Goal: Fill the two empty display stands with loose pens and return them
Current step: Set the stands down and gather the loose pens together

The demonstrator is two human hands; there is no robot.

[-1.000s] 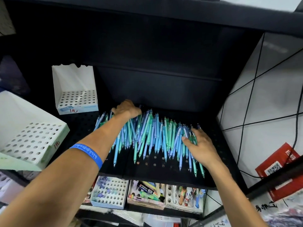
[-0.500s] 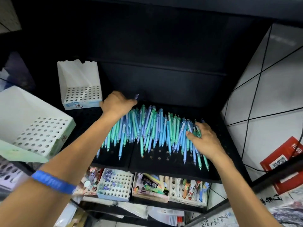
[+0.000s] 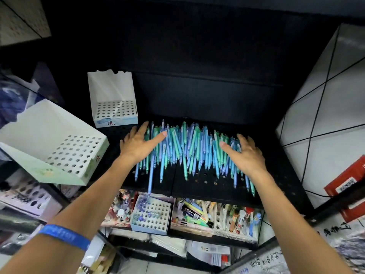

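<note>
Both my left hand (image 3: pixel 138 145) and right hand (image 3: pixel 245 155) are lying flat, fingers spread, gripping nothing, pressing the loose pens (image 3: pixel 189 149) at frame centre.

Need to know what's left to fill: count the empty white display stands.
2: one empty stand at the shelf's back left, another empty stand tilted further left. Others may be hidden.

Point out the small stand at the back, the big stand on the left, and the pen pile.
small stand (image 3: pixel 115 110): head view, its holed top.
big stand (image 3: pixel 73 153): head view, its holed top.
pen pile (image 3: pixel 191 147): head view, middle of the pile.
</note>
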